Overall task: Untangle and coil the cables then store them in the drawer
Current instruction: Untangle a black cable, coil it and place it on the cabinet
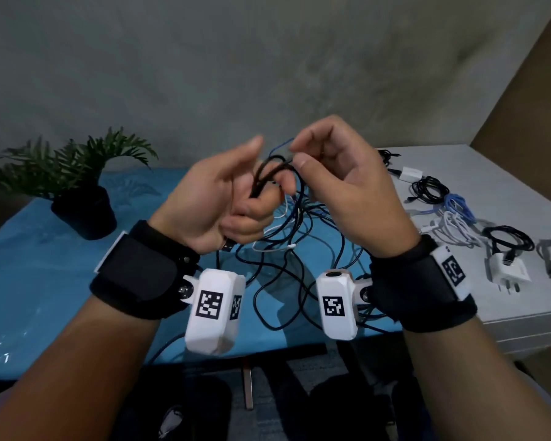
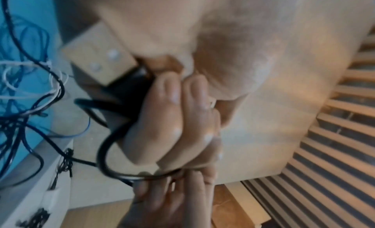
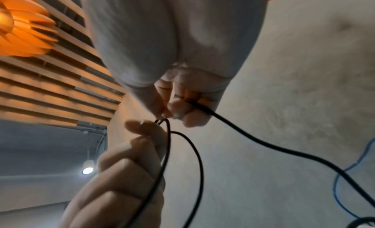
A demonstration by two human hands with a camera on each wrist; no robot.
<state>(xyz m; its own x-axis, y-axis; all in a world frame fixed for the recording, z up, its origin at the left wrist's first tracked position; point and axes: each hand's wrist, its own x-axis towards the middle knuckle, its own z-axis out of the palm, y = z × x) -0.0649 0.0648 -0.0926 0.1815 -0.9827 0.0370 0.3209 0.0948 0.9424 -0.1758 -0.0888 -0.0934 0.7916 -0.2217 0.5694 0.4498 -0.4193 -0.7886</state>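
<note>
Dim, cool light is filling the head view, its edges bowing outward. An orange lamp [image 3: 24, 23] is glowing warmly in the right wrist view. Both wrist views are blurring nearby fingers.

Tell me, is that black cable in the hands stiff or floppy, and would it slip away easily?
Probably floppy: the black cable bends into loose loops between the left hand and right hand. Likely light, since fingertips alone pinch it. It may snag, as it trails into the tangled cables.
</note>
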